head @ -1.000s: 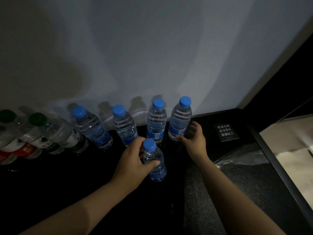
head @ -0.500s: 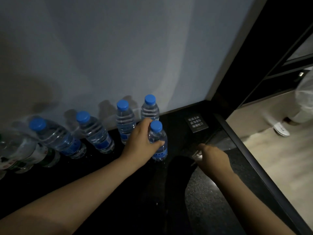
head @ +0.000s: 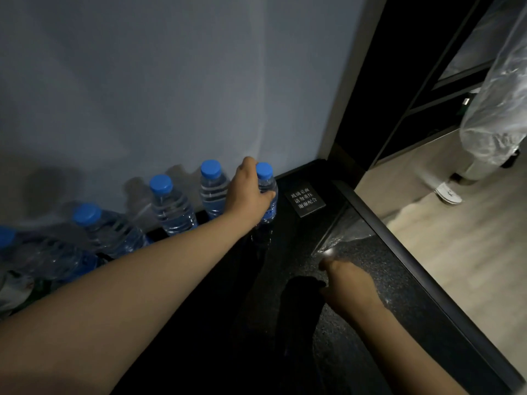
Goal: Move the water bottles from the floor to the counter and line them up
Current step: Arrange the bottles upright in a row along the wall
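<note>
Standing along the foot of the grey wall [head: 171, 81], a row of clear water bottles with blue caps occupies the black counter [head: 228, 309] from the left edge of the frame toward the centre. At the far left edge, the first bottle [head: 42, 258] is cut off by the frame and blurred. A green-labelled bottle [head: 20, 289] shows in front of it, too blurred to describe further. To the right stand the second bottle [head: 114, 238], the third bottle [head: 174, 212] and the fourth bottle [head: 212, 195], each close to the wall, with gaps between them.

The left hand [head: 251, 192], reaching in from the lower left, is wrapped round the fifth bottle [head: 270, 210] just below its cap. This bottle is upright, just beside the fourth bottle, at the right end of the row. Whether its base touches the counter cannot be told. Just right of it, a small black sign [head: 304, 199] with white lettering lies flat on the counter.

At lower centre-right, the right hand [head: 350, 283] is over the counter near a sheet of clear plastic film [head: 348, 232]. Blur hides its fingers, so its grip cannot be told. Beyond the counter's edge, at the right of the frame, are a pale floor [head: 456, 266], a white shoe [head: 447, 192] and a plastic-wrapped shape [head: 496, 109].
</note>
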`<control>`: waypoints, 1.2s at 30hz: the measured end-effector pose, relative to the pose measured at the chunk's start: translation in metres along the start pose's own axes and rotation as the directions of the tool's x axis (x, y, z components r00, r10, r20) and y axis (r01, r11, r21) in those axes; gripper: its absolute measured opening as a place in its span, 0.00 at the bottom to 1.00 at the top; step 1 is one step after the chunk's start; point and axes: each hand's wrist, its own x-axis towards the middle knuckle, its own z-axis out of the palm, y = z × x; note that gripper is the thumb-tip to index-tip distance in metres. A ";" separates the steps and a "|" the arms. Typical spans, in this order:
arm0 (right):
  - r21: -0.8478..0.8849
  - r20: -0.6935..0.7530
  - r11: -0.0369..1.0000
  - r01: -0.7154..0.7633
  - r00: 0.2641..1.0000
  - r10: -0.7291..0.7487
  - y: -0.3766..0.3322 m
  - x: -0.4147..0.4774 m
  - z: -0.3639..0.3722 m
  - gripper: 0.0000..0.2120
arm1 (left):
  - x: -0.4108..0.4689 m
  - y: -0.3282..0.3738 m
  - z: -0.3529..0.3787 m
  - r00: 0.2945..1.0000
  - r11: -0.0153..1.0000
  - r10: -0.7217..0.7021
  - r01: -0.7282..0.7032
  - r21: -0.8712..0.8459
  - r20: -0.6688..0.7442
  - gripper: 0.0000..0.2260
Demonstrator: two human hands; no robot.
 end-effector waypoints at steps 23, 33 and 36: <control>0.034 -0.025 0.999 0.003 1.000 -0.002 -0.010 -0.037 -0.025 0.20 | -0.017 0.043 -0.037 0.998 0.994 0.005 -0.012 0.106 0.059 0.26; -0.005 -0.092 0.988 0.157 0.983 -0.156 -0.066 -0.078 -0.053 0.14 | -0.114 0.024 -0.142 0.981 0.988 0.069 -0.092 0.120 0.183 0.22; -0.024 -0.071 0.972 0.235 0.969 -0.237 -0.095 -0.088 -0.061 0.17 | -0.148 -0.001 -0.172 0.986 0.990 -0.003 -0.021 0.142 0.169 0.24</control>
